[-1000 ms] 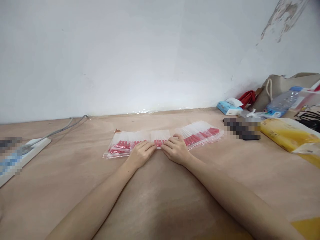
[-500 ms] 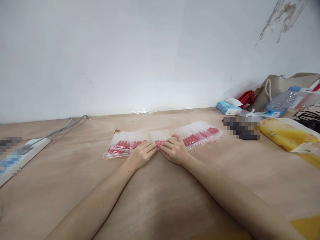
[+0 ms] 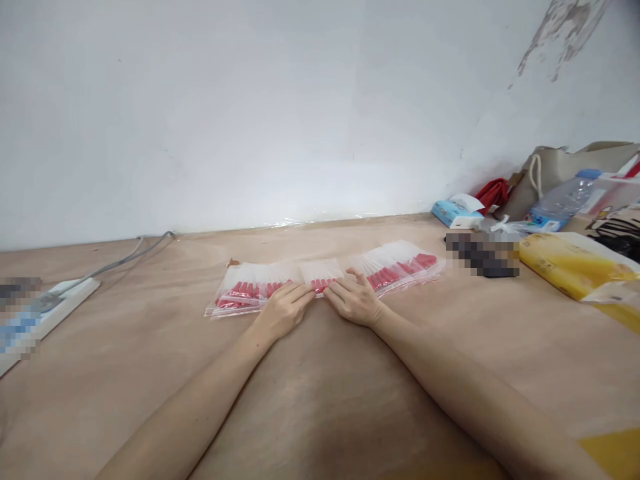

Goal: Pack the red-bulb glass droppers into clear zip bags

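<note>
A small clear zip-lock bag [image 3: 323, 270] with red-ended white sticks in it lies flat in front of me. My left hand [image 3: 286, 308] is closed at the left end of its near edge, fingers together and thumb hidden. Further right along that same edge, my right hand [image 3: 354, 300] pinches the bag, its index finger raised. To the left is an overlapping row of similar filled bags [image 3: 245, 287], partly behind my left hand. Another fanned row of filled bags [image 3: 400, 267] spreads out beyond my right hand.
At the left a power strip [image 3: 75, 293] with a grey cable rests on the wooden table [image 3: 320, 387]. On the right are a yellow tissue pack [image 3: 570, 267], a partly blurred dark object [image 3: 493, 263], a blue tissue pack [image 3: 455, 215] and a plastic bottle [image 3: 567, 200]. A white wall [image 3: 280, 120] stands behind.
My right hand has slid slightly to the right along the bag's near edge, uncovering more red ends. My left hand has stayed nearly still.
</note>
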`<move>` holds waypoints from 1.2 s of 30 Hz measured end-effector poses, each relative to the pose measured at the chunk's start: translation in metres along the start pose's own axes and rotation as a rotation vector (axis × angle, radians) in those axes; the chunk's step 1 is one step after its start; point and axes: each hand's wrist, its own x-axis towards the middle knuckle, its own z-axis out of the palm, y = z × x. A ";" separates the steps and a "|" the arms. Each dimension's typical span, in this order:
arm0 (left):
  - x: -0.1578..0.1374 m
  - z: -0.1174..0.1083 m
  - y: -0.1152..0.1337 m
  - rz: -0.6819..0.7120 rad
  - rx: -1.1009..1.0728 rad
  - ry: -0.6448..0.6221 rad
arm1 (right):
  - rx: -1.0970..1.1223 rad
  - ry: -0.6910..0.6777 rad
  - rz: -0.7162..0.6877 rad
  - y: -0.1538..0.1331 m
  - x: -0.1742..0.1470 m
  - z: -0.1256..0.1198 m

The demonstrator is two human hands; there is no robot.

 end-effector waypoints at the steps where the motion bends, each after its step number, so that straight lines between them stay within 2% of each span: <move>1: 0.000 0.000 0.000 -0.005 -0.005 0.003 | -0.007 -0.009 0.002 0.002 -0.002 -0.001; 9: -0.003 -0.004 -0.003 -0.079 -0.020 0.012 | -0.051 -0.107 0.089 0.020 -0.020 -0.008; 17: -0.005 -0.005 -0.003 -0.123 -0.028 0.003 | -0.054 -0.227 0.194 0.019 -0.020 -0.008; 25: -0.002 -0.011 -0.001 -0.186 -0.078 0.000 | 0.031 -0.185 0.120 0.023 -0.019 -0.013; 29: -0.002 -0.008 0.001 -0.167 -0.139 -0.001 | 0.055 -0.187 0.107 0.023 -0.017 -0.014; 33: -0.002 -0.005 0.001 -0.173 -0.215 -0.054 | 0.183 -0.309 0.152 0.028 -0.013 -0.019; 36: 0.001 -0.010 -0.005 -0.197 -0.247 -0.067 | 0.306 -0.466 0.282 0.044 -0.013 -0.029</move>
